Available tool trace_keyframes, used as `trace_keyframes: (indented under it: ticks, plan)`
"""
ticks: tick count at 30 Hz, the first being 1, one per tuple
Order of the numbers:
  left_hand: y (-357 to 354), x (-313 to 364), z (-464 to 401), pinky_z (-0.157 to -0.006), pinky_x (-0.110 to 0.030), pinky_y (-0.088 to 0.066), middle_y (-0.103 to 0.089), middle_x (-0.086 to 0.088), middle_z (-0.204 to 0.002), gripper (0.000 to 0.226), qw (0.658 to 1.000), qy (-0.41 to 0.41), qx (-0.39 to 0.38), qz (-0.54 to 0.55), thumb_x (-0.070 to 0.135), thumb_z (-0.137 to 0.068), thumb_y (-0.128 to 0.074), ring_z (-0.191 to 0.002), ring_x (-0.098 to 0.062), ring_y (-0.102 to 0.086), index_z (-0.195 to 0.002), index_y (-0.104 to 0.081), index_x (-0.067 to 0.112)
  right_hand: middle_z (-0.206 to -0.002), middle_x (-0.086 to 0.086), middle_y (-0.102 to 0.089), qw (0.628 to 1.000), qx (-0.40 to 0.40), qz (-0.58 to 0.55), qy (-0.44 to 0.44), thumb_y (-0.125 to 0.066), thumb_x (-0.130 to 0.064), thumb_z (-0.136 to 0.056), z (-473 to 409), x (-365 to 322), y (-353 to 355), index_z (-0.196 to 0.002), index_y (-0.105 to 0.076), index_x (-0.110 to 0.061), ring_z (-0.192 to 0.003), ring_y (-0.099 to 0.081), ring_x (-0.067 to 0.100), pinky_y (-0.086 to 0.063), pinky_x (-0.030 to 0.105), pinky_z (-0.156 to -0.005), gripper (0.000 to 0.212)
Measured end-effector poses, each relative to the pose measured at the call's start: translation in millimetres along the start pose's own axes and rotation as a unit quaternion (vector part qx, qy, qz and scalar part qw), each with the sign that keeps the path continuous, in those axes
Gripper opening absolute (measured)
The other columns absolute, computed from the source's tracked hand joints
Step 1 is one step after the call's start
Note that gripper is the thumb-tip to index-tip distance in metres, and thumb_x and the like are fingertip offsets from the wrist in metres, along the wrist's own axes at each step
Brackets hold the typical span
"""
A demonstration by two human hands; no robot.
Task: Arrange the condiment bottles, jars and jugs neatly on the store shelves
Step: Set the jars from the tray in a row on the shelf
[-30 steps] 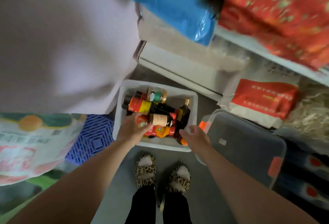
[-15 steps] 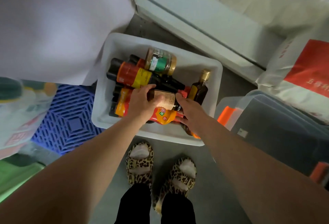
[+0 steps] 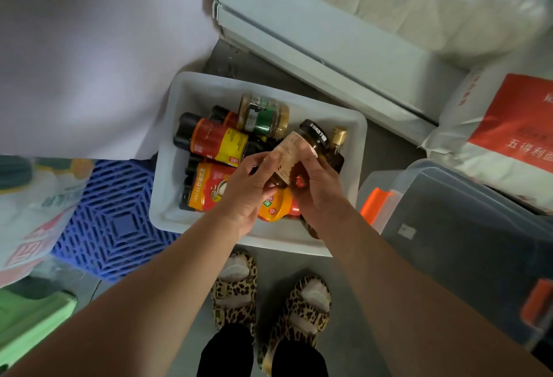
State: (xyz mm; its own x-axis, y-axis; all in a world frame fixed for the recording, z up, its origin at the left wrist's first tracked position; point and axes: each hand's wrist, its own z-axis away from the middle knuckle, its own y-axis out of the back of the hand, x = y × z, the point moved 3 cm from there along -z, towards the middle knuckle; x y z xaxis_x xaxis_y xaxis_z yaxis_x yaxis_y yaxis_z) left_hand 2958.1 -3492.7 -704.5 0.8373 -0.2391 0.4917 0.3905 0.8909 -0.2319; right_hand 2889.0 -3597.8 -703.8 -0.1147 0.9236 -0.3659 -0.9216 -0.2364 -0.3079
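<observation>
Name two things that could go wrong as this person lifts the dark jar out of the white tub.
1. Both hands, left and right, grip the dark jar low on its body while it tilts, so it might slip back onto the bottles below.
2. The gold-capped bottle stands right beside the jar and could be knocked over inside the white tub.

Black-lidded brown jar (image 3: pixel 302 149) — tilted, lifted
</observation>
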Motion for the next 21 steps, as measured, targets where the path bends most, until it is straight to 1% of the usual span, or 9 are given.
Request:
trace_keyframes:
  ticks: [3,5,7,8,10,11,15,19,21]
  plan:
    - [-13.9,0.4,1.8,-0.082,-0.027,-0.056,-0.071,-0.009,-0.113,0.055,0.999,0.011,-0.033,-0.012,0.046,-0.080,-0.071,-0.103,-0.018,-0.069,-0.124,-0.059,0.015,-0.097,0.012,-0.077,1.000,-0.023,0.016,0.002,-0.083,-0.027,-0.068,2.4,-3.5,1.3,-0.119,-0.063,-0.009,-0.087,-0.076,0.026,-0.061,0.037,-0.064,0.057]
    - [-17.0,10.1,-3.6,-0.070,-0.016,-0.055,-0.071,-0.002,-0.111,0.048,0.994,-0.029,-0.030,-0.105,0.047,-0.083,-0.070,-0.102,-0.014,-0.069,-0.121,-0.062,0.019,-0.098,0.012,-0.077,1.000,-0.006,-0.007,0.011,-0.084,-0.027,-0.065,-1.0,-8.0,7.9,-0.117,-0.064,-0.011,-0.091,-0.076,0.029,-0.062,0.040,-0.067,0.058]
    - [-11.3,29.5,-18.1,-0.067,-0.009,-0.051,-0.066,0.003,-0.111,0.046,0.965,-0.119,0.020,-0.232,0.045,-0.089,-0.067,-0.098,-0.002,-0.066,-0.126,-0.059,0.020,-0.104,0.011,-0.076,0.999,0.023,-0.028,0.015,-0.085,-0.029,-0.063,-5.7,-14.5,17.0,-0.113,-0.066,-0.016,-0.101,-0.071,0.032,-0.062,0.044,-0.080,0.055]
    - [-6.2,41.2,-26.5,-0.076,-0.012,-0.051,-0.062,0.003,-0.116,0.049,0.945,-0.166,0.060,-0.277,0.043,-0.089,-0.068,-0.102,0.000,-0.062,-0.130,-0.056,0.020,-0.108,0.011,-0.075,0.999,0.036,-0.032,0.017,-0.086,-0.030,-0.064,-8.8,-18.0,22.9,-0.112,-0.066,-0.018,-0.104,-0.068,0.033,-0.061,0.046,-0.084,0.053]
    - [1.3,60.1,-43.2,-0.100,-0.031,-0.046,-0.052,-0.001,-0.132,0.060,0.909,-0.227,0.111,-0.330,0.043,-0.085,-0.072,-0.121,-0.010,-0.052,-0.138,-0.049,0.025,-0.113,0.011,-0.071,0.998,0.050,-0.038,0.019,-0.085,-0.029,-0.070,-14.0,-23.2,34.8,-0.114,-0.065,-0.019,-0.107,-0.066,0.033,-0.060,0.049,-0.086,0.049]
    - [2.4,66.5,-51.3,-0.105,-0.036,-0.042,-0.047,-0.002,-0.138,0.065,0.889,-0.250,0.117,-0.367,0.042,-0.083,-0.074,-0.127,-0.016,-0.046,-0.140,-0.047,0.026,-0.115,0.012,-0.070,0.998,0.054,-0.036,0.021,-0.084,-0.029,-0.073,-16.6,-24.0,40.0,-0.115,-0.064,-0.019,-0.107,-0.066,0.033,-0.060,0.049,-0.085,0.047]
    - [1.3,73.9,-84.4,-0.114,-0.037,-0.029,-0.034,-0.006,-0.150,0.075,0.797,-0.272,0.074,-0.534,0.041,-0.078,-0.080,-0.140,-0.025,-0.029,-0.144,-0.046,0.027,-0.112,0.009,-0.073,0.998,0.059,-0.013,0.037,-0.081,-0.028,-0.078,-26.3,-22.5,54.1,-0.116,-0.064,-0.020,-0.106,-0.069,0.029,-0.059,0.046,-0.087,0.042]
    - [9.4,69.1,-103.9,-0.116,-0.028,-0.026,-0.021,-0.006,-0.154,0.082,0.778,-0.277,0.056,-0.562,0.036,-0.071,-0.086,-0.142,-0.022,-0.026,-0.143,-0.047,0.026,-0.101,0.005,-0.077,0.997,0.067,-0.018,0.040,-0.081,-0.027,-0.078,-34.7,-15.2,63.5,-0.115,-0.064,-0.020,-0.101,-0.070,0.026,-0.058,0.045,-0.088,0.041]
    - [13.0,66.7,-106.4,-0.118,-0.035,-0.031,-0.018,-0.006,-0.154,0.086,0.760,-0.295,0.055,-0.576,0.035,-0.069,-0.088,-0.142,-0.024,-0.027,-0.143,-0.046,0.027,-0.094,0.002,-0.078,0.997,0.065,-0.015,0.033,-0.081,-0.029,-0.077,-37.4,-9.7,65.6,-0.111,-0.064,-0.021,-0.098,-0.071,0.026,-0.059,0.044,-0.084,0.038]
